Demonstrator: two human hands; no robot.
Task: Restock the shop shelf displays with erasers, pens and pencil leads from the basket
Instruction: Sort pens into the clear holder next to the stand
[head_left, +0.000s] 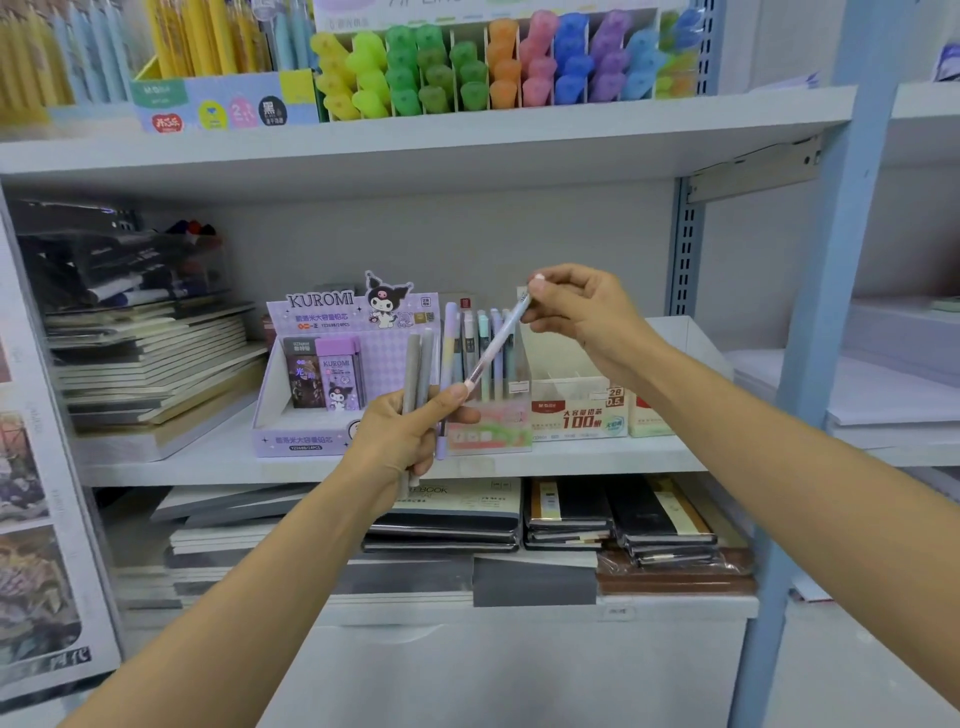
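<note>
**Head view, the only one.** The camera sat on the person's head and faced forward and slightly downward at shop shelving, at arm's reach. The middle shelf (623, 456) crossed the frame's centre. The upper shelf (467, 140) lay toward 12 o'clock and the stacked notebooks (452, 506) toward 6. The wide lens made the blue upright (852, 260) lean at 3 o'clock. The left hand (400, 441), gripping grey pens (418, 364), sat just toward 7 o'clock of centre. The right hand (582, 312), pinching a clear pen (496, 343), sat toward 2 o'clock.
</note>
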